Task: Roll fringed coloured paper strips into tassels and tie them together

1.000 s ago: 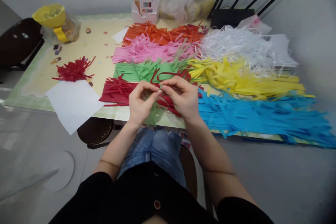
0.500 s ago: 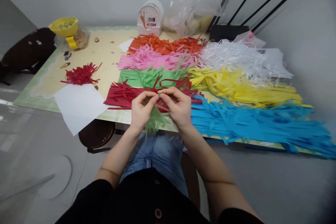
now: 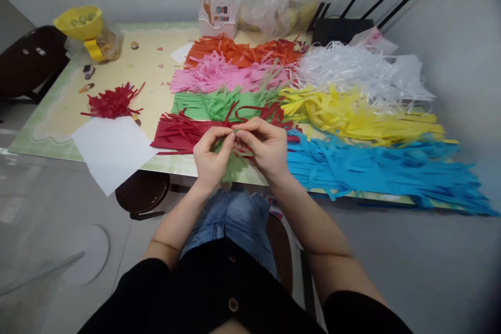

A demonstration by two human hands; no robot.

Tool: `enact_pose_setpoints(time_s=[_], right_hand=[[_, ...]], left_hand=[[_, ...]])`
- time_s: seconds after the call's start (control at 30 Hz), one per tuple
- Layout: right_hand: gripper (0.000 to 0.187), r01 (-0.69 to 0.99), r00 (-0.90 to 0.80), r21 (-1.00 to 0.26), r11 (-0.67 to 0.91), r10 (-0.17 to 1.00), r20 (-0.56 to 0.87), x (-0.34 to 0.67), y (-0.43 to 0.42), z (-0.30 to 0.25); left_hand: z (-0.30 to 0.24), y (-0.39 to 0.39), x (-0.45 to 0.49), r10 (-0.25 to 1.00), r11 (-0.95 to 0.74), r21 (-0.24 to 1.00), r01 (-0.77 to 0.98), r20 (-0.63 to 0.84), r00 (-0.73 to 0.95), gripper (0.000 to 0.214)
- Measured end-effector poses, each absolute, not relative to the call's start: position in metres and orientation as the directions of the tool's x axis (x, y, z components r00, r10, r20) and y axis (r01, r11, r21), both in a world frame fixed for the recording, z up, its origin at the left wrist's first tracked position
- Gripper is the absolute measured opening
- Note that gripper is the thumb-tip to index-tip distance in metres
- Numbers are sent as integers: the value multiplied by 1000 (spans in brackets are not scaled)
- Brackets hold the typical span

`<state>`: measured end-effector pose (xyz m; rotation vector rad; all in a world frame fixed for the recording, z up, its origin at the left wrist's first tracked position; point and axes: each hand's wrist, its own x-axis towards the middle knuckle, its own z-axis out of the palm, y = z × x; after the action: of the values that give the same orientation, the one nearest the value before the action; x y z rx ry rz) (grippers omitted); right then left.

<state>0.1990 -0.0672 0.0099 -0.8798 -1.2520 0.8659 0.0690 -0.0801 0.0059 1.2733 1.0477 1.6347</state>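
Note:
My left hand (image 3: pixel 211 159) and my right hand (image 3: pixel 265 150) meet at the table's near edge, fingers pinched together around a small bundle of green paper strips (image 3: pixel 233 166) that hangs down between them. Both hands are closed on it, fingertips touching at the top. Just behind them lies a pile of dark red paper strips (image 3: pixel 180 133), and behind that a green fringed sheet (image 3: pixel 207 105).
Piles of cut strips cover the table: orange (image 3: pixel 238 52), pink (image 3: pixel 219 75), yellow (image 3: pixel 352 117), white (image 3: pixel 348 70), blue (image 3: pixel 376 169). A red tuft (image 3: pixel 111 104) and a white sheet (image 3: pixel 111 151) lie left. A yellow bowl (image 3: pixel 78 22) and a pink box (image 3: pixel 219 5) stand behind.
The hands stay together on the green bundle, fingers shifting slightly around its top. The view has tilted down and back up; nothing on the table moved.

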Motion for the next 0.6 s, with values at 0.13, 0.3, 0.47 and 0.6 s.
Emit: enact_pose_setpoints(time_s=[0.13, 0.3, 0.47, 0.6], right_hand=[[31, 9, -17, -899, 439, 898, 439, 208, -67, 17], [24, 64, -249, -888, 456, 869, 428, 232, -58, 33], [19, 193, -354, -795, 575, 797, 490, 238, -52, 46], [17, 257, -425, -750, 610, 768, 479, 237, -51, 52]], left_hand=[[9, -81, 65, 962, -266, 950, -166, 249, -115, 41], [18, -76, 50, 988, 6, 948, -319, 43, 148, 41], [22, -71, 43, 950, 148, 910, -388, -21, 312, 45], [20, -67, 41, 940, 157, 917, -367, -24, 342, 44]])
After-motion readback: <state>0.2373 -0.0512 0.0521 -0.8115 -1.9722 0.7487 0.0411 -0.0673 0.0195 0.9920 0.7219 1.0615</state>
